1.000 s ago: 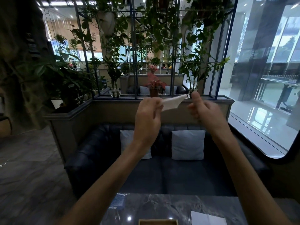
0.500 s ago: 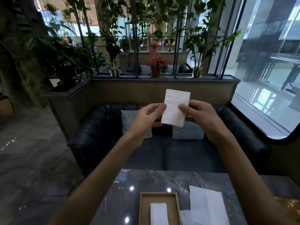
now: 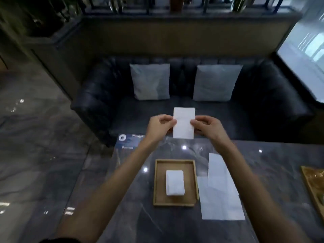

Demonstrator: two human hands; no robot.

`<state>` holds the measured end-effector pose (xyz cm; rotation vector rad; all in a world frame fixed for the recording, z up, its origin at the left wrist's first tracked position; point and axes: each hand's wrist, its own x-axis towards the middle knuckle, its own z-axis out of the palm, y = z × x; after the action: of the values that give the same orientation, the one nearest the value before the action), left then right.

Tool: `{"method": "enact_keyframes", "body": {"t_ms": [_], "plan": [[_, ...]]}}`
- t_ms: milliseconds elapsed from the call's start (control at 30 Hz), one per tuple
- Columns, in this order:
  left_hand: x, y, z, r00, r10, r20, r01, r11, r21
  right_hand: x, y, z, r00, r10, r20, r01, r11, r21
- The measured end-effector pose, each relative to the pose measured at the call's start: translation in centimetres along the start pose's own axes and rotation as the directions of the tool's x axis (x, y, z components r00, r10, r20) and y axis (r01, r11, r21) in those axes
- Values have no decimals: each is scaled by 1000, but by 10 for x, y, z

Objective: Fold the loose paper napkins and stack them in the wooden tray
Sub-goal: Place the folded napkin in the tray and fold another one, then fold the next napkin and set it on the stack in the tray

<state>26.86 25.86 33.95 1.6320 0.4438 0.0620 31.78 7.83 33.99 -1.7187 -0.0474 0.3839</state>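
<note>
White folded napkin [image 3: 183,122] held upright, pinched between left hand [image 3: 160,124] and right hand [image 3: 206,125], above a wooden tray [image 3: 175,201] holding a folded stack [image 3: 175,182].

Setting: a lounge or café seating area in a commercial building. Indicators: a dark tufted sofa [image 3: 184,95] with two grey cushions [image 3: 150,81] along the far edge of a polished marble-pattern surface [image 3: 263,172]; a partition ledge [image 3: 175,16] with a metal grid and potted plants behind the sofa; a glossy stone floor [image 3: 35,137]; a floor-to-ceiling window [image 3: 305,50] at right.
</note>
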Motion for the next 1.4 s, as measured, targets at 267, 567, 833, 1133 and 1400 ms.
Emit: {"method": "enact_keyframes", "body": {"t_ms": [267, 567, 833, 1133, 1400], "plan": [[2, -222, 26, 897, -436, -79, 441, 863, 244, 9, 223, 45, 900, 435, -28, -429, 872, -236], [1, -292, 44, 816, -562, -137, 558, 703, 441, 2, 306, 65, 839, 533, -109, -535, 772, -343], [4, -292, 52, 855, -479, -199, 439, 466, 768, 4, 320, 49, 864, 498, -70, -488, 797, -356], [60, -251, 170, 984, -128, 126, 2, 710, 704, 3, 370, -123, 648, 451, -614, -622, 778, -85], [100, -300, 301, 860, -506, -68, 392, 568, 724, 42, 403, -209, 519, 446, -729, -796, 564, -221]]}}
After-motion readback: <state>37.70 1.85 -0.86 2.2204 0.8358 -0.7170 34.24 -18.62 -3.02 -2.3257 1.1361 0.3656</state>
